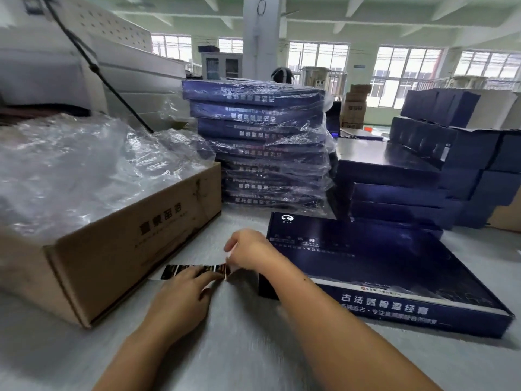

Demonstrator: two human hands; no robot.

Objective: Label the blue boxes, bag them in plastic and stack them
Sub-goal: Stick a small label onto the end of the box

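Note:
A flat blue box (pixel 394 275) lies on the grey table in front of me, to the right of my hands. A strip of dark labels (pixel 186 270) lies on the table beside the cardboard box. My left hand (pixel 183 294) presses its fingers flat on the strip. My right hand (pixel 248 251) pinches a small white label at the strip's right end, just left of the blue box. Behind stands a tall stack of bagged blue boxes (pixel 267 148) wrapped in clear plastic. Bare blue boxes (pixel 394 187) are piled to its right.
An open cardboard box (pixel 127 244) filled with clear plastic bags (pixel 84 170) sits at the left, close to my left hand. More blue boxes (pixel 451 131) are heaped at the far right. A white machine (pixel 56 66) with a black cable stands at the back left.

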